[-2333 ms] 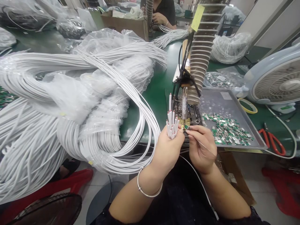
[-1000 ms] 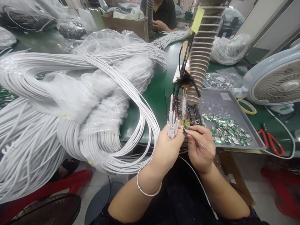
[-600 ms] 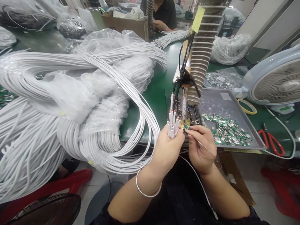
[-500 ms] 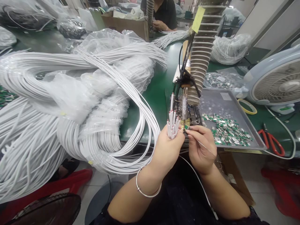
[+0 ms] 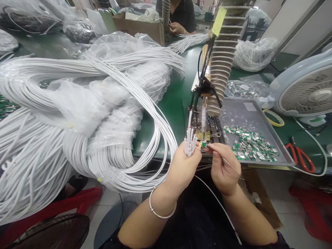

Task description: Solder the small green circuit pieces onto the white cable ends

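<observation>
My left hand is closed around a bundle of white cables, whose cut ends with reddish cores stick up above the fist. At its fingertips is a small green circuit board, right below the tip of a fixed soldering iron. My right hand pinches a thin strand of solder wire, which runs back across the fingers. Its fingertips are close to the board's right side. The contact between wire, board and iron tip is too small to make out.
A grey tray of small connector boards lies right, near red-handled scissors, a tape roll and a fan. A ribbed hose hangs behind the iron. Coiled white cables cover the left. A co-worker sits opposite.
Both hands have shifted slightly: the left a little lower with its cables, the right a little to the right and down. The small board now shows more openly beneath the iron tip.
</observation>
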Demonstrator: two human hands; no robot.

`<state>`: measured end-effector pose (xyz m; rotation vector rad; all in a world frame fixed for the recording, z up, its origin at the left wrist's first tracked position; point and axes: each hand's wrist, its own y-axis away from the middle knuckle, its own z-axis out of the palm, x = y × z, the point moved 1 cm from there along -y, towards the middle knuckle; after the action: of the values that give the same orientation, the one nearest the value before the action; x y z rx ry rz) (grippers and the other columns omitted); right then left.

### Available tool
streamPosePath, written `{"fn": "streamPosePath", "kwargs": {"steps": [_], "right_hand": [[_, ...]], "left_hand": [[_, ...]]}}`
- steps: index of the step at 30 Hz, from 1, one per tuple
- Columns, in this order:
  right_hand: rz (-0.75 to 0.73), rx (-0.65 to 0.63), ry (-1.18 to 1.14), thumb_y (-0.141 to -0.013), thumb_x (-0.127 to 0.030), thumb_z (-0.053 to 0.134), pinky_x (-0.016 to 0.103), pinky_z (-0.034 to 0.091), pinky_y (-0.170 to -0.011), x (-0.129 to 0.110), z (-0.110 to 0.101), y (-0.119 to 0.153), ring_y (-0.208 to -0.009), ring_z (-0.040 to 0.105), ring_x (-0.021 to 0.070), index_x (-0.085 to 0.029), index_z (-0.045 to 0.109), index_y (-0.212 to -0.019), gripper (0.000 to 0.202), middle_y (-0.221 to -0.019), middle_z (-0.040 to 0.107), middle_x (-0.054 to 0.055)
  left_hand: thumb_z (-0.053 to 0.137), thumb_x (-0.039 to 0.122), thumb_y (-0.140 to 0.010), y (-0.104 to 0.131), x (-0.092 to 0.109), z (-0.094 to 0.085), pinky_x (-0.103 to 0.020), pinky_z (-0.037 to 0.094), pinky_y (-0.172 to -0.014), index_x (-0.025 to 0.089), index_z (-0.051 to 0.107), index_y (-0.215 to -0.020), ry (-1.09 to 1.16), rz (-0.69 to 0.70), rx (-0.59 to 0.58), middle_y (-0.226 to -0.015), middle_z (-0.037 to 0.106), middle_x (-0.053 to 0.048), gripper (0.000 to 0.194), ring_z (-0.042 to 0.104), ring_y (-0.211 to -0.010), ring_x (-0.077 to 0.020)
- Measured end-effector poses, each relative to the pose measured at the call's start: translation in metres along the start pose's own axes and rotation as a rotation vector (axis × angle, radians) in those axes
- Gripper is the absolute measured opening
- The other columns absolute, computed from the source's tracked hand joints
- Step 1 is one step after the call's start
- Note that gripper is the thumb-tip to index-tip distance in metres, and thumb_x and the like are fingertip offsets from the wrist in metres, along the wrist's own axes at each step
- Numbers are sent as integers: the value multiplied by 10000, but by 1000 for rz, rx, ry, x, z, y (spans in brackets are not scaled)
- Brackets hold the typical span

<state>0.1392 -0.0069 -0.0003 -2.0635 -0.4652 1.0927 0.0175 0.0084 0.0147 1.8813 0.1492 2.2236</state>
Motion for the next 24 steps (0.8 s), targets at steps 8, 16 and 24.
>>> {"fn": "streamPosePath", "kwargs": {"steps": [8,16,24], "right_hand": [[326,-161,-71,-869,-146,493,248,522,-596,-3,-3,0,-623,584,100,-202,606,-925,138,-769,595,7],[536,-154,-200,-849,-227,528,214,516,-500,-7,0,-3,-511,556,79,-193,594,-879,81,-642,562,-32],[583,-99,-258,-841,-241,546,217,520,-506,-8,4,-6,-521,569,83,-193,599,-877,80,-641,577,-29]], "left_hand": [[504,206,-823,3,0,-4,-262,415,-719,164,504,-757,-40,65,-102,-787,553,-11,79,519,-748,-126],[510,241,-839,2,2,-7,-248,400,-677,160,509,-719,-91,86,-57,-763,544,0,145,499,-699,-108],[531,260,-830,-2,9,-5,-246,379,-628,158,530,-767,-116,61,-25,-752,533,7,119,468,-649,-94]]}}
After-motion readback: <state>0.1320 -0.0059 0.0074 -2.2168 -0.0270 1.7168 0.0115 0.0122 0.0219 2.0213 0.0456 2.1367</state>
